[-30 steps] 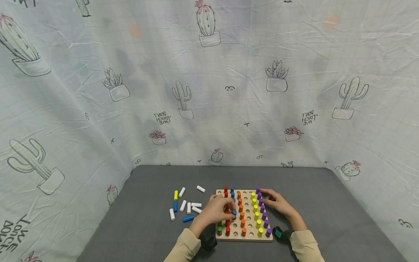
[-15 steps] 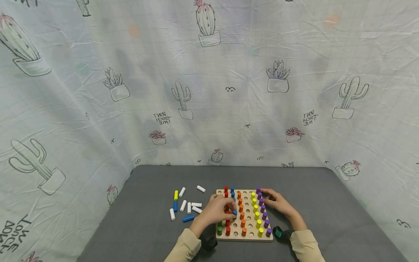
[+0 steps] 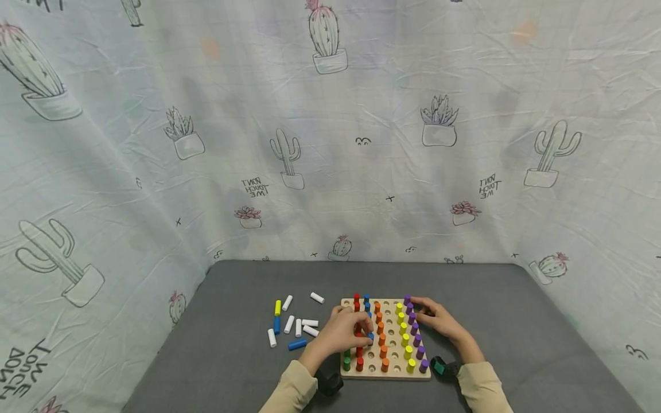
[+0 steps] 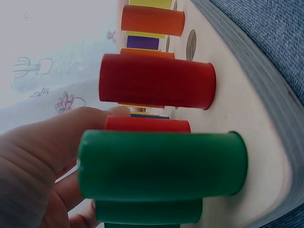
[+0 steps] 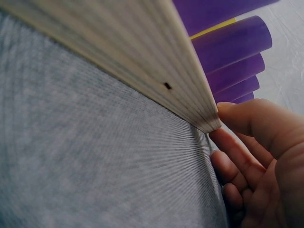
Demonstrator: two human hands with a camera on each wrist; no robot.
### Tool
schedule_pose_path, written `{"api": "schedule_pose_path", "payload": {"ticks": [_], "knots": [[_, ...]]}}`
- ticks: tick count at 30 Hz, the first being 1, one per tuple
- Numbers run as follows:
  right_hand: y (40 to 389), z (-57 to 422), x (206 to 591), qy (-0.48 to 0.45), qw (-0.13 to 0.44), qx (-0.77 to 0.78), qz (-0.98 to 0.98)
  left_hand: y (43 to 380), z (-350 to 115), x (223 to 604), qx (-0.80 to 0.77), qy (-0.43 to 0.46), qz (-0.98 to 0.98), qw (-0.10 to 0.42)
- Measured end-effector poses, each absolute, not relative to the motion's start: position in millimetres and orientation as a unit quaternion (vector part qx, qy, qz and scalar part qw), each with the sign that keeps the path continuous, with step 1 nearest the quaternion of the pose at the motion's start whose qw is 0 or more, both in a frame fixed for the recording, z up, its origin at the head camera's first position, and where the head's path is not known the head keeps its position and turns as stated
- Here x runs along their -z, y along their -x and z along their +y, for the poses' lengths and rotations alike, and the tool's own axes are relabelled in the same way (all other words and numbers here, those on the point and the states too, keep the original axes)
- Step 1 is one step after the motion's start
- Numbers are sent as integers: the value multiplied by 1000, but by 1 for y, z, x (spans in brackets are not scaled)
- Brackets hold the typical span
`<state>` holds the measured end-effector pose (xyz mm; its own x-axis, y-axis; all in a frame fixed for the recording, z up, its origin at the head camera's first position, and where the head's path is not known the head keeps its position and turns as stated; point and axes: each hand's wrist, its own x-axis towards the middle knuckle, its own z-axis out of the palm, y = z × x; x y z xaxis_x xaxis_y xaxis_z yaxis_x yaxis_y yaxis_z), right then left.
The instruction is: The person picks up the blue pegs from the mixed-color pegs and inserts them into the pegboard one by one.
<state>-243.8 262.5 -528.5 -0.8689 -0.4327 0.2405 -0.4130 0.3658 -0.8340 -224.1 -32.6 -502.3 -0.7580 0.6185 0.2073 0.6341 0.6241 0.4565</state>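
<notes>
head view: a blue peg is pinched between the left hand's fingers.

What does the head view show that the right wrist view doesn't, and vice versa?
Only the head view shows the left hand pinching a blue peg, the red pegs, orange pegs and green pegs, and the loose white pegs.

Only the right wrist view shows a small dark mark on the side of the pegboard.

Both show the right hand gripping a corner of the pegboard, the purple pegs, some yellow beyond them, and the grey tabletop.
</notes>
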Motion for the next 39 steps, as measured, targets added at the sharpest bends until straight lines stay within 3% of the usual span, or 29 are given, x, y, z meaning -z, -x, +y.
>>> {"api": "schedule_pose_path", "payload": {"ticks": [15,27,39], "knots": [[254,269,547,255,7,499,828,226,-37,500,301,345,-889,6],[261,274,554,269,-5,505,820,232,-46,496,292,333,-895,46],[261,276,557,271,-12,509,817,235,-68,493,325,300,-895,52]]}}
